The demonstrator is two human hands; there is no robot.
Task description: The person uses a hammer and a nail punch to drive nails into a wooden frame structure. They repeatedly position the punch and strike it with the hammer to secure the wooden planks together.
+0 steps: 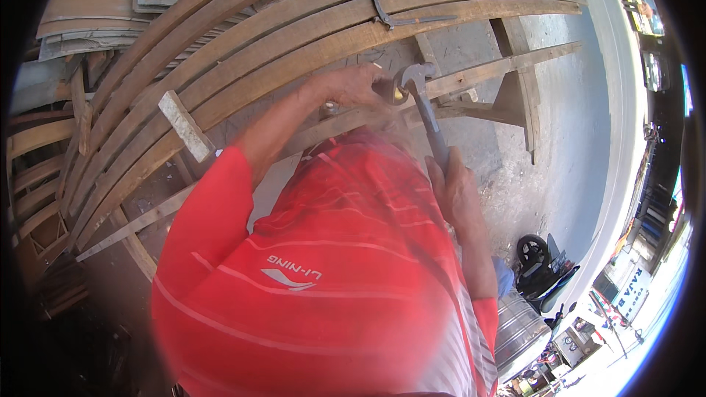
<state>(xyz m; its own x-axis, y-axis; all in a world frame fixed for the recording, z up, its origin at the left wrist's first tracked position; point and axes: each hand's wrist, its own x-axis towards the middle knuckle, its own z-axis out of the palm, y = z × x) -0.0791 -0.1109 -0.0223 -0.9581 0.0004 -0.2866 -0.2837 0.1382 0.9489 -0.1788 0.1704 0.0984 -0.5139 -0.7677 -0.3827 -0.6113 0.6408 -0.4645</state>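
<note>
My right hand (457, 184) grips a claw hammer (432, 121) by its handle, with the steel head raised at the far end, over the narrow wooden beam. Close beside that head, my left hand (358, 87) has its fingers curled around a small dark, rounded thing with a yellowish part (397, 94). Its kind I cannot make out, and the hammer head hides part of it. Both hands are above a wooden beam (471, 77) in front of my red shirt. A small shiny object (329, 108) lies below my left wrist.
Long curved planks (287, 48) run side by side across the far side. On them lie a thin metal tool with a dark handle (376, 4) and a pale block (185, 126). Wooden supports (523, 92) stand at the right, and a motorbike (546, 268) is parked lower right.
</note>
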